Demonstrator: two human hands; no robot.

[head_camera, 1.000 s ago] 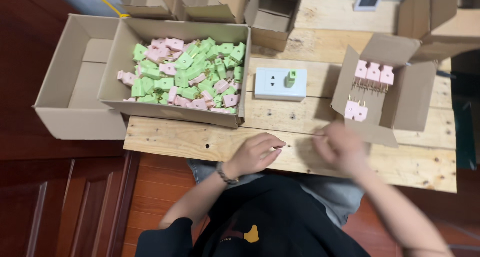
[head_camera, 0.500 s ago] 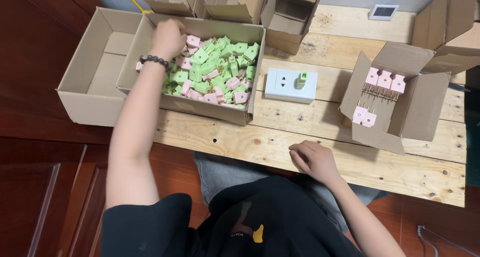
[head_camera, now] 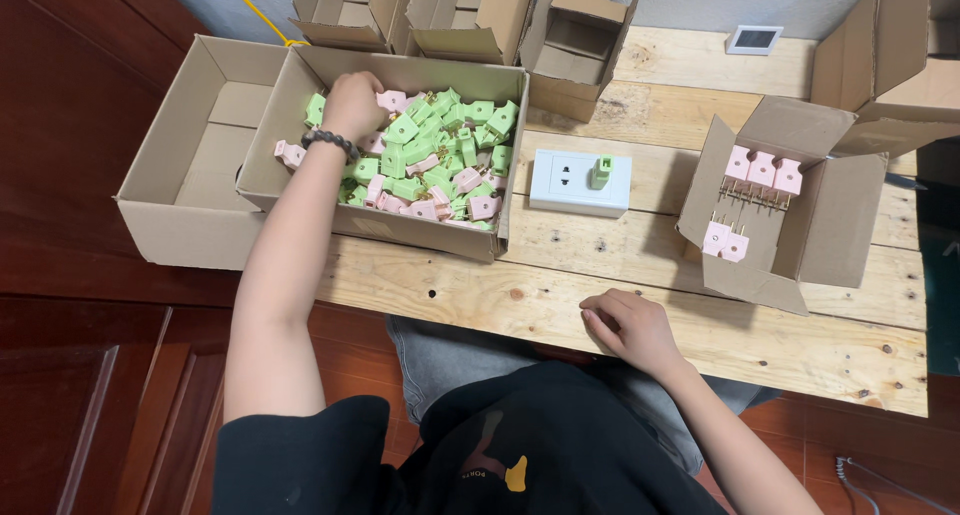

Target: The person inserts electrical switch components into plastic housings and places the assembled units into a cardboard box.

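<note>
- Our left hand (head_camera: 352, 105) reaches deep into the cardboard box (head_camera: 300, 145) of loose green and pink plugs (head_camera: 430, 160), knuckles up and fingers curled down among the pieces at the far left corner; whether they have closed on a plug we cannot tell, since the back of the hand hides the fingertips.
- A dark bead bracelet (head_camera: 330, 143) rides on that wrist, just inside the box's wall.
- Our right hand (head_camera: 628, 327) rests on the near edge of the plank table (head_camera: 600, 265), fingers loosely folded under and holding nothing we can see, parked close to the body where it is out of the way.
- The white socket block (head_camera: 580, 183) sits between the two boxes, square to us and within reach of either hand, with one green plug (head_camera: 602, 171) standing upright in its right-hand outlet.
- To the right, a smaller carton (head_camera: 800, 225) lies tipped on its side with its mouth facing us, so the pink plugs (head_camera: 760, 170) lined up inside, prongs down, stay visible and easy to add to.
- An empty open box (head_camera: 190, 165) stands touching the full one on its left, and more open cartons (head_camera: 470, 15) crowd the table's far edge.
</note>
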